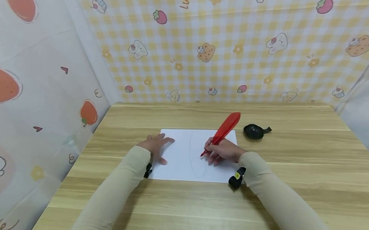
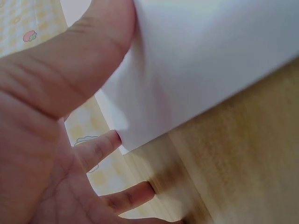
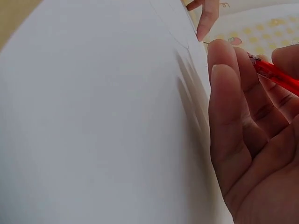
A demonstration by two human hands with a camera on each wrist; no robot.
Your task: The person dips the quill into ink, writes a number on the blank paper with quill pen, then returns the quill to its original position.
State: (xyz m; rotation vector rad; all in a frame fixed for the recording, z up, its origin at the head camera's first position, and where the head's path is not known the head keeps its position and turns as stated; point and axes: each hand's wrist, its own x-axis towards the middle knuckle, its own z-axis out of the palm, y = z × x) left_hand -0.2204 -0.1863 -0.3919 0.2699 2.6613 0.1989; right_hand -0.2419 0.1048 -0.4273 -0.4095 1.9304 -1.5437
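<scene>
- My right hand [image 1: 222, 152] grips a red feather pen [image 1: 222, 132]; my fingers are curled round its lower shaft, and the feathered end slants up and away from me toward the back wall; the tip meets the sheet of white paper [image 1: 179, 160] at a thin drawn line.
- In the right wrist view my fingers [image 3: 233, 107] lie close over the paper [image 3: 103, 121], and the red shaft [image 3: 278, 77] crosses behind them; the faint curved line [image 3: 168, 28] runs along the paper near the top of that view.
- My left hand [image 1: 157, 146] lies flat and released on the left edge of the paper, fingers spread and straight, holding the sheet down; it grasps nothing.
- The left wrist view shows my thumb [image 2: 79, 60] on the paper [image 2: 205, 60] and the other fingers [image 2: 100, 147] touching the corner and the wooden tabletop [image 2: 243, 154] beside it.
- The paper lies on the tabletop [image 1: 262, 215] in front of me, roughly at its middle; a long thin oval outline [image 1: 198, 154] is drawn on it, running from the far edge down toward me.
- A small black object [image 1: 255, 131] with a short tail sits on the tabletop just beyond the paper's far right corner, apart from my right hand.
- Both my arms wear pale beige sleeves [image 1: 283, 206]; a small black device [image 1: 237, 177] sits at my right wrist, another [image 1: 148, 170] at my left.
- Yellow checked sheeting [image 1: 234, 41] with cartoon prints stands behind the tabletop.
</scene>
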